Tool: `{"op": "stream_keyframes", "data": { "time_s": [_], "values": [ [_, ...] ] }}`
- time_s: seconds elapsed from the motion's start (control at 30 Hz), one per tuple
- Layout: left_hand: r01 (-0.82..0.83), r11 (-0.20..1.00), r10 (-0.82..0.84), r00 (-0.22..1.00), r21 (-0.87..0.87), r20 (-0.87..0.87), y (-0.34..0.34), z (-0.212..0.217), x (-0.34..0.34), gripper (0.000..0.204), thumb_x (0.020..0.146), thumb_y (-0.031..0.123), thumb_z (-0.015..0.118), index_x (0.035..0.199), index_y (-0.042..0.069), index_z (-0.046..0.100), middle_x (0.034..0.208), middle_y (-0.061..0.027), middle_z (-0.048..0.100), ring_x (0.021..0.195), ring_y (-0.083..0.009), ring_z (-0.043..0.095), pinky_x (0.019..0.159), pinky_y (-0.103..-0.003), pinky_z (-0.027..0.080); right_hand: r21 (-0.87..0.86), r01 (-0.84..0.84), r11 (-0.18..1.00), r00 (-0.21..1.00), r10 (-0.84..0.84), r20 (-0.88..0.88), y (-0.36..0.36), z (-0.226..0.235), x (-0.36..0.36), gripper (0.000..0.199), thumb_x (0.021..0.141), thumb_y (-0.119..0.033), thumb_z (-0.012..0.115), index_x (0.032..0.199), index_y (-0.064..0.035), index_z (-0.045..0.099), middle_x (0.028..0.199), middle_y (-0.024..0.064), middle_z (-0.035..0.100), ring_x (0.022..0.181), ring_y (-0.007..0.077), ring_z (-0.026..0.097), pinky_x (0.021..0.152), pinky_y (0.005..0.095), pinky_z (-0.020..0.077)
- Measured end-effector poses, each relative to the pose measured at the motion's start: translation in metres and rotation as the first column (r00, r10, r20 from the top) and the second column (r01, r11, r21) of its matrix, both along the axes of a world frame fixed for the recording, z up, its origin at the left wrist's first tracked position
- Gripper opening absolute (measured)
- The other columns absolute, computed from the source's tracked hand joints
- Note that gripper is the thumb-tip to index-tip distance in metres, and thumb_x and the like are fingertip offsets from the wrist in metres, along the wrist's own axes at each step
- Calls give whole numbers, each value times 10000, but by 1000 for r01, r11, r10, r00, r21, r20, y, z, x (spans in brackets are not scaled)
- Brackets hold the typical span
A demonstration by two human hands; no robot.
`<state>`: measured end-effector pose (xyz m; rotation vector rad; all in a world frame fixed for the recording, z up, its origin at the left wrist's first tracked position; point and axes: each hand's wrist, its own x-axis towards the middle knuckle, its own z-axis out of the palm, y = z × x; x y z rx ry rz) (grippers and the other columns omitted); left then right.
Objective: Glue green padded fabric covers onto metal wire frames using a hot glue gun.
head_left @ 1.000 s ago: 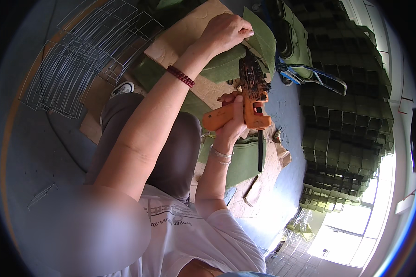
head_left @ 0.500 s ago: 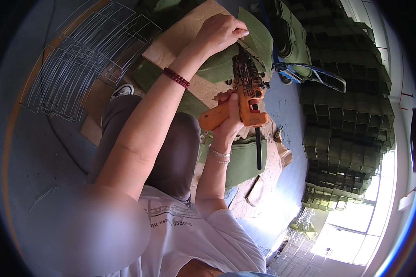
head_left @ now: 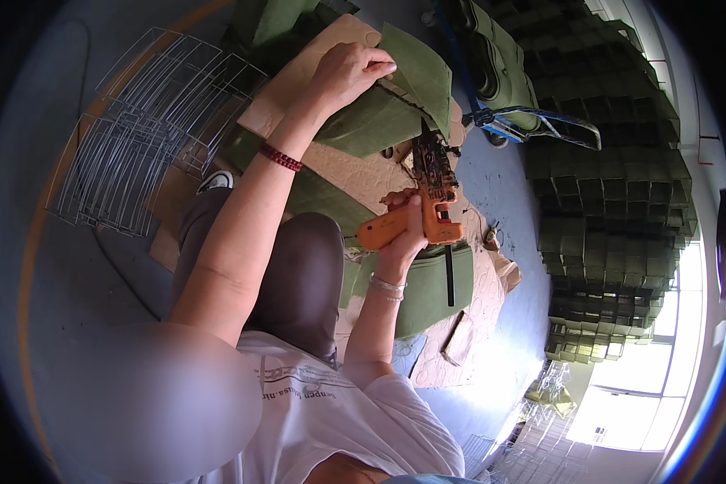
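Observation:
My left hand (head_left: 352,74), a dark red bead bracelet on its wrist, is closed in a pinch at the edge of a green felt-like sheet (head_left: 419,77). That sheet stands up in a bent flap, with a dark line along its lower fold. Below it, my right hand (head_left: 405,230) is wrapped round an orange glue gun (head_left: 442,232). Its front is thickly crusted with black, and the nozzle points up toward the sheet, apparently a little short of it. A black glue stick (head_left: 450,278) sticks out of the gun's rear.
Tan board (head_left: 355,169) lies under the green pieces. Wire frames (head_left: 141,137) are stacked at the left. A blue hand cart (head_left: 532,125) carries green rolls at the upper right. Tall stacks of green boxes (head_left: 613,194) rise along the right. A dark cable crosses the floor at left.
My left hand has shifted left and slightly down, the sheet's flap moving with it. The glue gun's nozzle has drawn back from the sheet, toward me.

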<state>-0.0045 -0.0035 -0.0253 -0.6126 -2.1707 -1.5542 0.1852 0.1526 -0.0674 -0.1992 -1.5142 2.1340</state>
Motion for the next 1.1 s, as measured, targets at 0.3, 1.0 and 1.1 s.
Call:
{"op": "stream_keyframes", "data": {
  "time_s": [0.3, 1.0, 1.1],
  "values": [
    [-60, 998, 60, 998, -14, -34, 3, 4, 6, 229, 870, 275, 606, 919, 70, 695, 623, -107, 602, 555, -197, 570, 560, -319, 447, -6, 32, 999, 999, -33, -27, 16, 11, -3, 193, 895, -108, 539, 1049, 5, 509, 838, 90, 564, 734, 205, 565, 709, 392, 505],
    [246, 962, -255, 965, -119, -65, -22, 14, 5, 134, 846, 122, 626, 906, 18, 686, 1133, -64, 616, 951, -184, 619, 786, -287, 511, -535, -8, 845, 986, -82, -143, 124, -79, 14, 449, 859, -421, 612, 1139, -79, 531, 1034, 82, 609, 952, 240, 605, 860, 408, 521],
    [241, 945, -275, 952, -220, -135, -27, 4, -1, 168, 861, 147, 626, 939, 8, 681, 1143, -77, 614, 995, -171, 604, 817, -290, 496, -647, -62, 760, 981, -71, -178, 118, -79, 8, 429, 876, -388, 600, 1155, -69, 531, 1043, 95, 618, 986, 259, 603, 889, 424, 508]
  ]
}}
